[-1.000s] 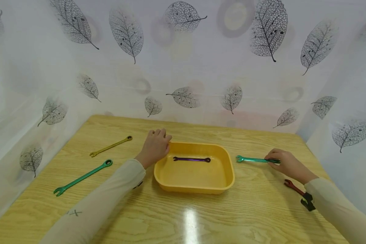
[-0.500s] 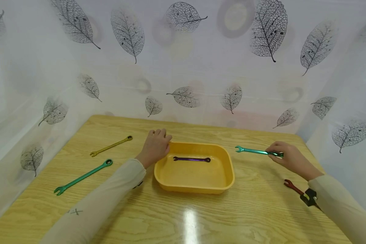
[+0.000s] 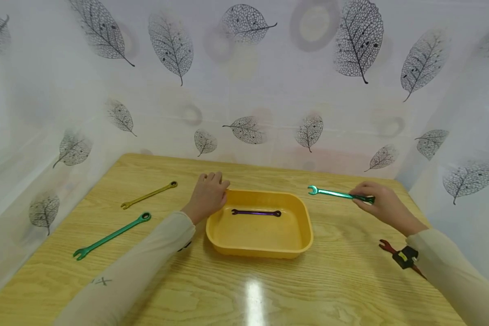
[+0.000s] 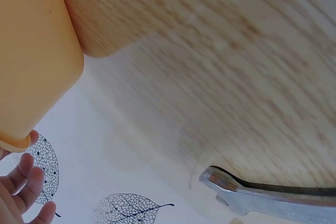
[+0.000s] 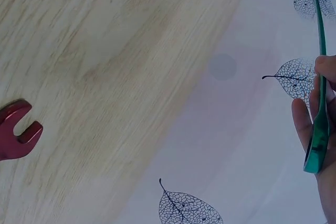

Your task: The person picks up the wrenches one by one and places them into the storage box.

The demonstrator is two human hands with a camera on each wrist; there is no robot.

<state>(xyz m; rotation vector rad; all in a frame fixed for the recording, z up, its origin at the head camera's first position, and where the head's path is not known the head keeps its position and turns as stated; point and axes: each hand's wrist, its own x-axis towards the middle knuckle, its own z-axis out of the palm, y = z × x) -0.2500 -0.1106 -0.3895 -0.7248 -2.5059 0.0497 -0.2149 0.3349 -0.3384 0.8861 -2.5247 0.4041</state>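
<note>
1. Your left hand [image 3: 205, 199] grips the far-left rim of the rectangular yellow plastic tray [image 3: 254, 252].
2. Inside the tray: one purple metal wrench [image 3: 256, 213], apparently done.
3. Your right hand [image 3: 381, 207], well apart, pinches a shiny teal metal wrench [image 3: 332, 193] aloft, right of the tray.
4. Seemingly remaining: yellow metal wrench [image 3: 148, 195] and green metal wrench [image 3: 113, 235], left of the tray; red metal wrench [image 3: 386, 246], right.

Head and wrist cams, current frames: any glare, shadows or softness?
Head: glare streak on the table at bottom centre, highlight along the held teal wrench, soft shadow beside the right arm. Left wrist: table pale and greyish, with a tan patch, shadow or reflection, beside the yellow bin. Right wrist: washed-out colours, wood grain looks soft.
</note>
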